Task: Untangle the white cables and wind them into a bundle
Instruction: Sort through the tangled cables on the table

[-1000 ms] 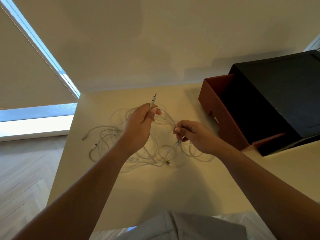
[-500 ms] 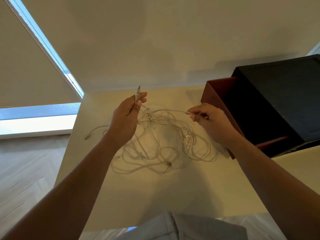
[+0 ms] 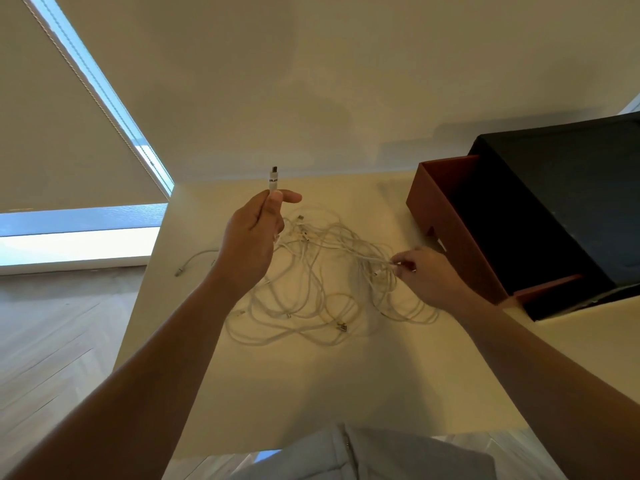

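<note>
Fingers of right hand dropped to pinch white cables by the box, left hand still grips a plug, so still mid-untangle.

Cream tabletop, white cables.
The cable plug carries a white label with black lettering; rust-brown box; black box; pale wood floor in herringbone pattern.

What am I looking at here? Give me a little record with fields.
left hand: grips white cable end, plug pointing up, raised
right hand: pinches a strand at the heap's right edge
heap: tangled white cables, loose on the cream table
nearby: reddish-brown open box and black box, right of heap
bundle: not yet wound
</note>
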The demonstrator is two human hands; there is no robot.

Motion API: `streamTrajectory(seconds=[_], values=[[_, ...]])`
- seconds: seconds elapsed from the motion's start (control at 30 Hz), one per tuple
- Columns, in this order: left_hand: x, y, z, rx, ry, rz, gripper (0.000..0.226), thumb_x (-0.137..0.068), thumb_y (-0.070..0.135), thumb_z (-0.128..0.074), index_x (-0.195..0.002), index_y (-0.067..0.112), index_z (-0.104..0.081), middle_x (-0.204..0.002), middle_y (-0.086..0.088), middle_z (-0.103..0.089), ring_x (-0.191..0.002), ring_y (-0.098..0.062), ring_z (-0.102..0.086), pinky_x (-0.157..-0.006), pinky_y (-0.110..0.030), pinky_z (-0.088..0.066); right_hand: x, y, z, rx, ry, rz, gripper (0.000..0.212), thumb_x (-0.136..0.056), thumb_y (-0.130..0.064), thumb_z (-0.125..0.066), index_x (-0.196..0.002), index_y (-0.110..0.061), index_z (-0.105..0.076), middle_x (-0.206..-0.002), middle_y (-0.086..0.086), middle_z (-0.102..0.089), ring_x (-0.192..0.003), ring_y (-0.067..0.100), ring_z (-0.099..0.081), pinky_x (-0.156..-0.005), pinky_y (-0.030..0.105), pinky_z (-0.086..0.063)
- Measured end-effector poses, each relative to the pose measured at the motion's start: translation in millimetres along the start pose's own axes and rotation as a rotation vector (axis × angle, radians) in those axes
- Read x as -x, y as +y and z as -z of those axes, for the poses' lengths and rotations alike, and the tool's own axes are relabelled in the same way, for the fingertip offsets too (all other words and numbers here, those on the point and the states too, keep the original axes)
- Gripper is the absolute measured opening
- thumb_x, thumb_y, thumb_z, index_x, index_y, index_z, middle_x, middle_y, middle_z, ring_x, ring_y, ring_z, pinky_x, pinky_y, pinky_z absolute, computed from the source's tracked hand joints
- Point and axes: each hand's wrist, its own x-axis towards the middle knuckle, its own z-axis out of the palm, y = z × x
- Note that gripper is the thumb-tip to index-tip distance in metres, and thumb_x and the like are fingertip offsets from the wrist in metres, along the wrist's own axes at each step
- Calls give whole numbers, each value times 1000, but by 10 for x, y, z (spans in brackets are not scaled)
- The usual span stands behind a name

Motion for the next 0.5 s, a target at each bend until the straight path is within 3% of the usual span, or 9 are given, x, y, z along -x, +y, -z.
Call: streamTrajectory(seconds=[0.1,0.23,0.37,0.5], values=[[7,-19,-5,17,-5,13,32,-105,23,-34,-98,23,-65,-64,-8,-27,-48,-6,-26,-41,-17,-20,28,-82,-80,69,-84,32,46,-92,-24,-60,-134,-10,-50,-114,9,-54,-111,25,-52,-90,27,-37],[24,-18,-50,69,-19,23,31,-105,24,-35,-100,23,-65,-60,-2,-28,-47,-5,-26,-42,-20,-20,86,-323,-199,41,-211,131,70,-91,-27,-61,-150,-21,-24,-144,7,-36,-133,26,-35,-107,33,-29],[58,45,-151,225,-45,70,32,-105,27,-34,-98,22,-65,-53,9,-32,-49,-8,-23,-44,-23,-18,145,-731,-404,-46,-285,354,76,-89,-28,-65,-151,-21,-21,-153,2,-26,-141,22,-24,-116,32,-21],[103,146,-225,433,-86,140,33,-105,26,-31,-99,15,-61,-52,7,-30,-49,-10,-20,-43,-20,-16,189,-1093,-610,-209,-377,485,79,-86,-26,-69,-149,-15,-24,-152,5,-32,-138,20,-29,-112,28,-23]])
